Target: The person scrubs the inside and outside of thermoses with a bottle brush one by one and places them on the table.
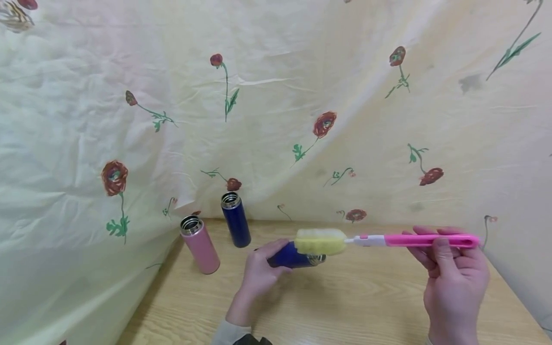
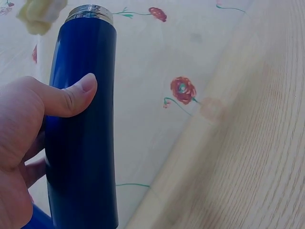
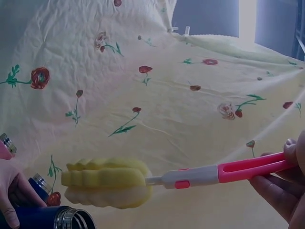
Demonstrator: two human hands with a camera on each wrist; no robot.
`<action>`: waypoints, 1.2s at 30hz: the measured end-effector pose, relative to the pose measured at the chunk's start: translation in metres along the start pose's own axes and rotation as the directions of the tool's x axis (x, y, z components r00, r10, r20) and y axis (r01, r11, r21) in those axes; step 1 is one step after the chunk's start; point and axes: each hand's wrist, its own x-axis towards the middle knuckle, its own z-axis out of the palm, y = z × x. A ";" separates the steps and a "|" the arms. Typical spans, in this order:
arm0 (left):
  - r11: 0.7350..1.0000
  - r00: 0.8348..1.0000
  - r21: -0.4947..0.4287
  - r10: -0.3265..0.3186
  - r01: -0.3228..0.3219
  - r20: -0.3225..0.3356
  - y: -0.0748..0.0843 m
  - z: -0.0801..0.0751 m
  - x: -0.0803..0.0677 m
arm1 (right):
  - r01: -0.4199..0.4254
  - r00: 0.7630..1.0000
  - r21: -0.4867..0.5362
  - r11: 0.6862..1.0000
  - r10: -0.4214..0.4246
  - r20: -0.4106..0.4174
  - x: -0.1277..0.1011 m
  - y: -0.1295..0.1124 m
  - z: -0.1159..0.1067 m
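Right at the bottom edge, a pale sleeve (image 1: 231,332) shows, with a black object (image 1: 251,340) beside it, too cut off to name. Above that sleeve, the left hand (image 1: 261,272) has a firm grasp on a blue bottle (image 2: 83,138), thumb laid along its side, fingers round the back! The bottle is tipped well over, its metal neck pointing across toward the right hand (image 1: 454,275). And that right hand is grasping too, thumb and fingers pinching the pink handle of a brush (image 1: 414,240). The brush stretches out nearly level, pink grip, white shaft, then the yellow-and-white sponge (image 1: 321,242) at the far end. From the head, the sponge overlaps the bottle; the right wrist view has it just above the neck, outside the mouth, a gap between them.

Under it all, the wood-grained table (image 1: 358,302). Over on its left side stands the pink bottle (image 1: 203,250), upright, metal neck uncovered. Just beyond it and to its right, a second blue bottle (image 1: 236,223), upright as well, the two well apart from the brush. Behind them rises the flowered cloth (image 1: 258,143), wrinkled, red blooms all over. Farthest off, above its edge, a bright light (image 3: 247,21)!
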 end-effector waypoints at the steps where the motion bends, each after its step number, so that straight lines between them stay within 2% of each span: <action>1: 1.000 1.000 0.002 0.005 -0.005 0.000 0.000 0.000 0.000 | -0.004 1.000 -0.030 1.000 0.004 0.006 0.000 0.000 0.000; 6: 0.998 0.999 0.035 0.048 -0.048 -0.015 0.000 -0.003 -0.001 | -0.010 1.000 -0.164 0.986 0.010 0.000 -0.003 0.000 0.003; 9: 0.995 0.996 0.060 0.086 -0.084 -0.032 -0.002 -0.005 -0.002 | -0.007 1.000 -0.199 0.980 0.004 -0.018 -0.006 0.002 0.005; 13: 0.987 0.988 0.079 0.142 -0.137 -0.055 -0.003 -0.006 -0.002 | 0.011 0.999 -0.192 0.981 -0.017 -0.027 -0.006 0.005 0.007; 20: 0.968 0.966 0.090 0.244 -0.236 -0.086 -0.005 -0.005 -0.001 | 0.025 0.997 -0.142 0.990 -0.034 -0.064 -0.004 0.007 0.006; 23: 0.965 0.964 0.099 0.250 -0.241 -0.086 -0.005 -0.005 -0.001 | 0.020 0.996 -0.137 0.990 -0.031 -0.081 -0.004 0.007 0.004; 28: 0.972 0.971 0.086 0.225 -0.218 -0.084 -0.003 -0.004 -0.001 | 0.017 0.994 -0.137 0.990 -0.031 -0.104 -0.003 0.006 0.001; 36: 0.972 0.970 0.082 0.226 -0.219 -0.091 0.000 -0.004 0.001 | 0.026 0.994 -0.140 0.990 -0.040 -0.103 -0.002 0.004 -0.002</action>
